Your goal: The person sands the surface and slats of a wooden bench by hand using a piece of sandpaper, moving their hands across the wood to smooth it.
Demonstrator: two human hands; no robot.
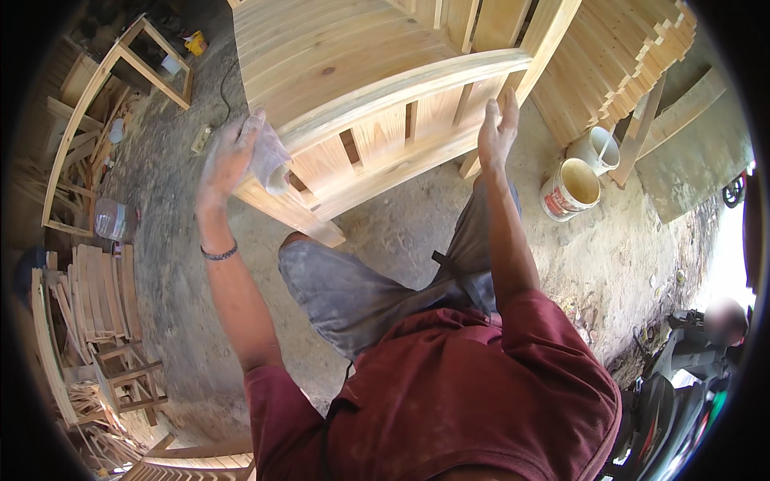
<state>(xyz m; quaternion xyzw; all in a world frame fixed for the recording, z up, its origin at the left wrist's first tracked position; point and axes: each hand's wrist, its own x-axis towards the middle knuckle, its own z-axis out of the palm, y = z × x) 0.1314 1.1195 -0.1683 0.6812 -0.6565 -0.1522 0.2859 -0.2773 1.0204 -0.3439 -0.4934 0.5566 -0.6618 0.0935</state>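
Observation:
In front of my bent knees stands a pale wooden bench (329, 60) with a slatted surface and a side of upright slats under a curved top rail (401, 90). My left hand (228, 156), dusted with pale powder, is closed on a curled greyish sheet of sandpaper (270, 160) at the rail's left end. Part of the sheet hangs below my fingers. My right hand (497, 135) is at the right end of the side, thumb and fingers apart with no tool in them. Whether its fingertips touch the wood is hard to tell.
Two buckets, a white one (595, 151) and a paint bucket (571, 190), stand right of the bench, near stacked slatted wood (609, 56). At left are a wooden frame (120, 50), a plastic jug (111, 219) and piled boards (100, 293). A motorbike (674, 401) is lower right.

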